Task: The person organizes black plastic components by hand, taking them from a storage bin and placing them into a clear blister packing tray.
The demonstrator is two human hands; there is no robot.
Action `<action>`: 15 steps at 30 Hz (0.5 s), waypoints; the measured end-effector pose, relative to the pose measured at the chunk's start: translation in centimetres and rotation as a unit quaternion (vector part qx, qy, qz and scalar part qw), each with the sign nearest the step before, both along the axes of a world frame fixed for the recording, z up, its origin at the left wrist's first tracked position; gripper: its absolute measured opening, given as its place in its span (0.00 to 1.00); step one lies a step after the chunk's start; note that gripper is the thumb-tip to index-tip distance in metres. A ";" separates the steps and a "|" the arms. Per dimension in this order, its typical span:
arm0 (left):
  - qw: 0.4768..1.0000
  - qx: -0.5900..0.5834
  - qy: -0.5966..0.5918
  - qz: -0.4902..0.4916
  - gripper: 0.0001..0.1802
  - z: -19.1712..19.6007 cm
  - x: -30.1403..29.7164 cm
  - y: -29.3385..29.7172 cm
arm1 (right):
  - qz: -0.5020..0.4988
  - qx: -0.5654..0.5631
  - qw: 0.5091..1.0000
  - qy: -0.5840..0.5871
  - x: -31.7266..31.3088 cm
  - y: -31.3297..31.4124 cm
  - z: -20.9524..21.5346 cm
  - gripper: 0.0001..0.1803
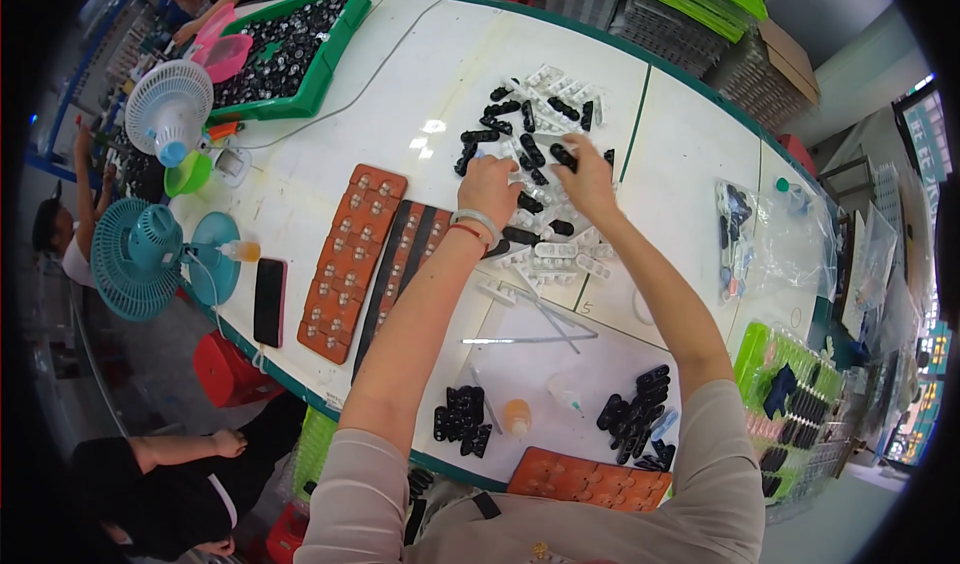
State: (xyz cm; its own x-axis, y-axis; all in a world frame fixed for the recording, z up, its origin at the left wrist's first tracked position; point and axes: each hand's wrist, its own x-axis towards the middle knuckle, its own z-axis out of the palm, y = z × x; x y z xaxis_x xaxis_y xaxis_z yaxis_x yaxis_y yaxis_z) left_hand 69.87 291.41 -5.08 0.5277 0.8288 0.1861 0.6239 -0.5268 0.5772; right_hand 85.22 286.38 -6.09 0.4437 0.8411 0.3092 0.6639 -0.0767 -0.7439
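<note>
Right hand (592, 182) pinches a black piece (562, 158) amid white parts (556, 250) on the table. Left hand (488, 190) is at the cluster's left (fingertips hidden, can't tell its grip). I'd lift straight up, avoid dragging neighbours.

wearer's two hands (488, 190), two fans (118, 264), one phone (269, 304); two orange trays (590, 480), one dark-green bin (334, 56)

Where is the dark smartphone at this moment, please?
In the head view, the dark smartphone lies on the left part of the white table, between the teal fan's base and the upper orange tray.
</note>
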 end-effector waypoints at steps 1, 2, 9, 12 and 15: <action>1.000 -0.002 -0.010 0.005 0.11 -0.2 0.1 -0.2 | 0.015 -0.064 0.997 -0.046 -0.6 0.6 -0.4 0.15; 1.000 0.007 -0.027 0.009 0.11 -0.4 0.1 -0.3 | 0.019 -0.091 0.990 -0.102 -1.2 1.1 -0.9 0.14; 0.839 -0.345 -0.401 0.130 0.22 0.1 -2.0 -2.1 | 0.018 -0.137 0.986 -0.089 -1.9 2.1 1.1 0.12; 0.725 -0.421 -0.525 0.149 0.28 1.3 -2.5 -3.5 | 0.143 -0.107 0.979 0.101 -3.0 0.8 4.6 0.14; 0.600 -0.482 -0.633 0.085 0.20 2.0 -3.0 -4.7 | 0.261 -0.185 0.947 0.019 -8.2 -1.5 6.2 0.18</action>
